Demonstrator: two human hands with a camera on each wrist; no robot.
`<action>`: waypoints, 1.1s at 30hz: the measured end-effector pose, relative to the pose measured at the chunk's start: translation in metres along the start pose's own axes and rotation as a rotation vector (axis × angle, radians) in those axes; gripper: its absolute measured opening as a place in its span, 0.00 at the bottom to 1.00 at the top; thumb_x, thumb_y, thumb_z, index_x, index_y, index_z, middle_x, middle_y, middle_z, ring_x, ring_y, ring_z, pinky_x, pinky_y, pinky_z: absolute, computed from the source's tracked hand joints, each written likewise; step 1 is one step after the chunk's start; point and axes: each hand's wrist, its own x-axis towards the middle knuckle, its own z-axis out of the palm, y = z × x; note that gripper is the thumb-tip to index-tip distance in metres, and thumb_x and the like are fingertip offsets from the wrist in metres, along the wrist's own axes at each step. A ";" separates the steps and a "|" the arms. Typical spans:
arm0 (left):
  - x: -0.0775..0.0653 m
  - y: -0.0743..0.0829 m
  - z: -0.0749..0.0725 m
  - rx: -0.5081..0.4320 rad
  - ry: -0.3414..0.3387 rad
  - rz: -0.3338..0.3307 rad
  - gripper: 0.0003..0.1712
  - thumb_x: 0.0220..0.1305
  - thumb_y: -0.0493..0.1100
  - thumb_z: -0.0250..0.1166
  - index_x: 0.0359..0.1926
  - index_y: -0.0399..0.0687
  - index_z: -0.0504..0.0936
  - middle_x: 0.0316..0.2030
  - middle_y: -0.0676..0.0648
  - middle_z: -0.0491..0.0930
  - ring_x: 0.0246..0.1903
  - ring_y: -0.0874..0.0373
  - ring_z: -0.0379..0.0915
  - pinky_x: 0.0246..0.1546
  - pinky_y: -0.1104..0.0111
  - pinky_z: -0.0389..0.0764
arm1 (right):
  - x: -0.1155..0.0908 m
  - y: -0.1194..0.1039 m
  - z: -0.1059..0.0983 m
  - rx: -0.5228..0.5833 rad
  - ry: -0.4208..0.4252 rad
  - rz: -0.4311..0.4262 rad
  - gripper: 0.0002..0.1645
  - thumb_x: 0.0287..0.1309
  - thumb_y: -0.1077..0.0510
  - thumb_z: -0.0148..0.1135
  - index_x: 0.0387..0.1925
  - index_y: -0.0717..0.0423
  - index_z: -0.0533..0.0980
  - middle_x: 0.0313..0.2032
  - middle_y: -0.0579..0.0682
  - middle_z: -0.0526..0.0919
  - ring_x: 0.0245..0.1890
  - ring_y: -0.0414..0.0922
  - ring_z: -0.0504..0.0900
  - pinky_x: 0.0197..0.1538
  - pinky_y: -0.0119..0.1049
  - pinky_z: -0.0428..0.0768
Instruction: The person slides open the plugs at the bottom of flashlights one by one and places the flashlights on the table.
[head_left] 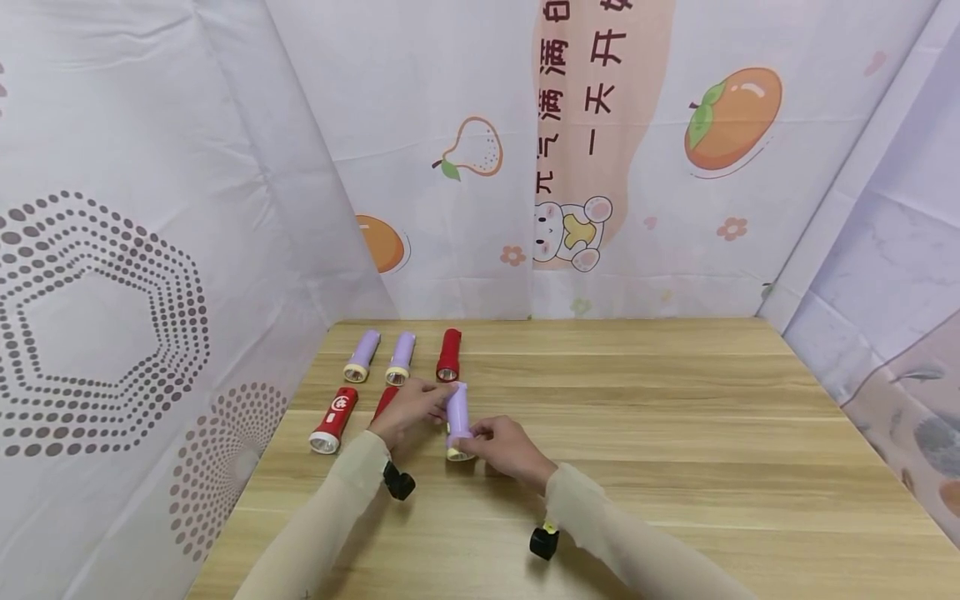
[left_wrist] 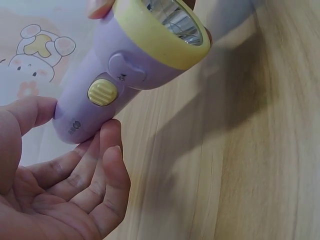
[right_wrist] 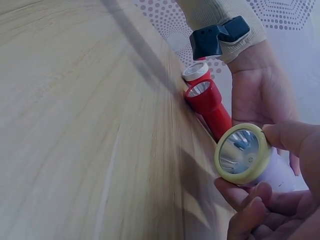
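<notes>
A purple flashlight (head_left: pixel 457 408) with a pale yellow head is held between both hands, above the table. My left hand (head_left: pixel 412 408) pinches its narrow tail end with thumb and fingers. In the left wrist view, the flashlight (left_wrist: pixel 82 112) shows a yellow ribbed switch and a small raised animal face. My right hand (head_left: pixel 510 450) grips the head end; in the right wrist view, thumb and fingers lie at the yellow rim (right_wrist: pixel 220 165). Partly hidden behind the left hand lies a red flashlight (head_left: pixel 385 400), its red head (right_wrist: pixel 202 97) visible in the right wrist view.
Two more purple flashlights (head_left: pixel 364 352) and a red flashlight (head_left: pixel 449 354) form a row at the back left. A red flashlight with a white head (head_left: pixel 336 418) lies nearest the left edge. The wooden table (head_left: pixel 675 417) meets printed curtains (head_left: pixel 637 292) on three sides.
</notes>
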 end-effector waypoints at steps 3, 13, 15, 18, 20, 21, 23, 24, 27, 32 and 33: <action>0.001 -0.001 0.003 -0.009 -0.011 0.005 0.28 0.70 0.57 0.67 0.51 0.34 0.86 0.37 0.42 0.85 0.33 0.54 0.83 0.38 0.63 0.86 | -0.003 0.001 -0.003 -0.012 0.000 -0.012 0.25 0.61 0.41 0.72 0.45 0.58 0.84 0.38 0.47 0.85 0.38 0.45 0.78 0.39 0.38 0.76; 0.001 0.002 0.011 -0.013 -0.010 0.005 0.29 0.69 0.58 0.68 0.56 0.37 0.85 0.39 0.42 0.85 0.34 0.54 0.84 0.39 0.63 0.86 | -0.008 0.006 -0.011 -0.017 -0.004 -0.026 0.25 0.61 0.41 0.72 0.45 0.59 0.84 0.36 0.48 0.85 0.35 0.44 0.77 0.37 0.37 0.76; 0.000 0.002 0.011 -0.010 -0.012 0.009 0.30 0.69 0.59 0.68 0.56 0.37 0.84 0.39 0.42 0.85 0.35 0.53 0.84 0.40 0.63 0.86 | -0.008 0.006 -0.012 -0.018 -0.006 -0.031 0.26 0.61 0.41 0.72 0.45 0.59 0.84 0.36 0.48 0.85 0.35 0.44 0.78 0.36 0.37 0.76; -0.001 0.001 0.012 -0.015 -0.010 0.004 0.30 0.69 0.59 0.68 0.57 0.37 0.84 0.40 0.41 0.85 0.35 0.53 0.84 0.41 0.62 0.86 | -0.008 0.007 -0.013 -0.024 -0.012 -0.035 0.26 0.61 0.40 0.72 0.45 0.59 0.84 0.37 0.48 0.85 0.36 0.44 0.78 0.37 0.37 0.77; -0.001 0.000 0.013 -0.020 -0.015 0.006 0.30 0.70 0.59 0.67 0.57 0.37 0.84 0.40 0.41 0.85 0.36 0.52 0.84 0.41 0.62 0.86 | -0.009 0.008 -0.014 -0.028 -0.014 -0.038 0.25 0.62 0.41 0.72 0.45 0.59 0.84 0.37 0.48 0.85 0.36 0.44 0.78 0.38 0.37 0.77; -0.001 0.000 0.013 -0.025 -0.020 0.005 0.30 0.70 0.59 0.67 0.57 0.38 0.84 0.40 0.41 0.85 0.36 0.52 0.84 0.42 0.62 0.86 | -0.009 0.009 -0.014 -0.029 -0.015 -0.035 0.25 0.61 0.40 0.72 0.44 0.59 0.84 0.37 0.48 0.85 0.36 0.44 0.78 0.38 0.37 0.77; -0.001 -0.001 0.013 -0.029 -0.025 0.006 0.30 0.70 0.59 0.67 0.57 0.38 0.84 0.41 0.42 0.85 0.36 0.52 0.84 0.42 0.62 0.86 | -0.008 0.010 -0.015 -0.029 -0.018 -0.036 0.25 0.61 0.40 0.72 0.44 0.58 0.84 0.37 0.48 0.85 0.36 0.44 0.78 0.38 0.38 0.77; -0.001 -0.001 0.013 -0.030 -0.027 0.012 0.30 0.70 0.60 0.67 0.57 0.39 0.85 0.41 0.42 0.85 0.36 0.52 0.84 0.41 0.62 0.86 | -0.008 0.011 -0.015 -0.029 -0.019 -0.038 0.25 0.61 0.41 0.72 0.44 0.58 0.84 0.37 0.48 0.85 0.36 0.44 0.78 0.38 0.38 0.77; -0.002 -0.001 0.013 -0.035 -0.032 0.026 0.29 0.70 0.60 0.67 0.55 0.39 0.85 0.41 0.42 0.84 0.36 0.52 0.83 0.41 0.63 0.85 | -0.006 0.011 -0.015 -0.029 -0.021 -0.039 0.25 0.61 0.40 0.72 0.44 0.57 0.85 0.36 0.47 0.85 0.36 0.44 0.79 0.39 0.38 0.77; -0.002 -0.001 0.013 -0.047 -0.040 0.020 0.29 0.69 0.59 0.67 0.56 0.40 0.85 0.42 0.42 0.85 0.37 0.52 0.83 0.42 0.62 0.86 | -0.007 0.009 -0.016 -0.039 -0.024 -0.041 0.25 0.62 0.40 0.72 0.44 0.57 0.85 0.37 0.47 0.86 0.37 0.45 0.78 0.39 0.38 0.77; -0.002 0.000 0.013 -0.048 -0.041 0.019 0.29 0.70 0.59 0.67 0.56 0.40 0.85 0.42 0.42 0.85 0.37 0.52 0.84 0.42 0.62 0.86 | -0.008 0.008 -0.016 -0.039 -0.024 -0.039 0.24 0.62 0.40 0.72 0.45 0.57 0.85 0.38 0.47 0.85 0.37 0.45 0.78 0.39 0.38 0.77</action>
